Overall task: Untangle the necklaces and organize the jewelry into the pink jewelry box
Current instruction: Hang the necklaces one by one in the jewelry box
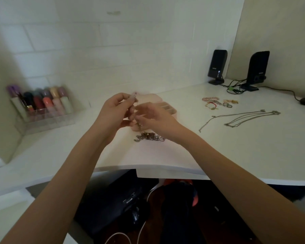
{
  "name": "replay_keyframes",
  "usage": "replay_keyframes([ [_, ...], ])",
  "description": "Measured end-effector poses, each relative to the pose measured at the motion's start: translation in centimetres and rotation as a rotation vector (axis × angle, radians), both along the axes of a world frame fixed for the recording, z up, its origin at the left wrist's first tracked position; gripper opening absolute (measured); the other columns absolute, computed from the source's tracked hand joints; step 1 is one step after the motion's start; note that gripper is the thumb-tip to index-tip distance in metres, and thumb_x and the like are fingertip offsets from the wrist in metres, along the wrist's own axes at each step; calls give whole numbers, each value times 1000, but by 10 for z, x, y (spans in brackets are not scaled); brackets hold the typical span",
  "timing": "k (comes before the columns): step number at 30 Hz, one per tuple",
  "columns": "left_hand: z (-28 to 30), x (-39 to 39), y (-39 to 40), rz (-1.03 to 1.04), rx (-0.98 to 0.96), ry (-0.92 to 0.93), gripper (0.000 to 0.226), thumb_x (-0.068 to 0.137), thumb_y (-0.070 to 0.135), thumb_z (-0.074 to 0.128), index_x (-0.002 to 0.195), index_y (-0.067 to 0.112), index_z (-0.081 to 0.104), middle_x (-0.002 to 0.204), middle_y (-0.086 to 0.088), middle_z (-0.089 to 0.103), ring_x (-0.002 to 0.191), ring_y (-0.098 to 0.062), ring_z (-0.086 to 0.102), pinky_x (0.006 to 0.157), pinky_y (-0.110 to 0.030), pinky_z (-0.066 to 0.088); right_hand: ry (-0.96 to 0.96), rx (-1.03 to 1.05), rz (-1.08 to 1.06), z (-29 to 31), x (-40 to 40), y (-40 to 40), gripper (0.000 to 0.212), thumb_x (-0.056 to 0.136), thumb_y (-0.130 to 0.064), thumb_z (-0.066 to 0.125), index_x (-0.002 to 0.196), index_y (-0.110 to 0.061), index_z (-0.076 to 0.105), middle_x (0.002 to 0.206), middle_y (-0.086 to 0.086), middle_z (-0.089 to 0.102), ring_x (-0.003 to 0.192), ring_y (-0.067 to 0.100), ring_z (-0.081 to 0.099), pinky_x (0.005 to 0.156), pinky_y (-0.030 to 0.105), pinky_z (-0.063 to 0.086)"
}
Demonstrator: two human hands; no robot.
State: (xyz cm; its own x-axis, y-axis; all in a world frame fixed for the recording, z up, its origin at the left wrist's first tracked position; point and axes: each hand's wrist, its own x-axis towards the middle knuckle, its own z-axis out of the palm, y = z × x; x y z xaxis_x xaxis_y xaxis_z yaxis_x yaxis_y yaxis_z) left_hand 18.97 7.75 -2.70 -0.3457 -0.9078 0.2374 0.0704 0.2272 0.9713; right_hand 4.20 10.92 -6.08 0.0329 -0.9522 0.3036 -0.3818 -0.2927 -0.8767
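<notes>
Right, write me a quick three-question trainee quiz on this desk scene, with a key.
1. True or false: the pink jewelry box is open.
2. Multiple choice: where do the untangled chains lie? A) inside the box B) flat on the desk, to the right of the box C) beside the lipstick organizer
3. Fill in: the left hand and right hand pinch a chain that leads down to the ____ pile on the desk.

Key: 1 true; 2 B; 3 tangled.
</notes>
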Motion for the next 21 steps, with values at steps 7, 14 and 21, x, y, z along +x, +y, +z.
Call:
replay_keyframes([
  [7,18,12,-12,107,-14,-7,19,92,18,54,76,14,62,46,11,42,36,-6,31,35,-13,24,-269,74,15,35,-1,0,15,93,-10,56,80,-9,63,74,3,63,65,12,62,70,26,56],
  [14,10,19,-10,52,-128,-453,15,81,34,70,75,20,74,48,14,46,42,-4,38,38,-17,28,-435,35,-103,56,-16,2,14,95,-15,54,86,-8,62,65,4,56,60,18,59,73,41,57],
  [21,2,27,-14,83,-123,-481,8,85,17,66,90,18,72,64,7,62,44,-3,49,41,-15,35,-374,49,-78,62,-32,10,13,95,-18,54,94,-9,63,73,6,65,70,25,68,71,37,57],
])
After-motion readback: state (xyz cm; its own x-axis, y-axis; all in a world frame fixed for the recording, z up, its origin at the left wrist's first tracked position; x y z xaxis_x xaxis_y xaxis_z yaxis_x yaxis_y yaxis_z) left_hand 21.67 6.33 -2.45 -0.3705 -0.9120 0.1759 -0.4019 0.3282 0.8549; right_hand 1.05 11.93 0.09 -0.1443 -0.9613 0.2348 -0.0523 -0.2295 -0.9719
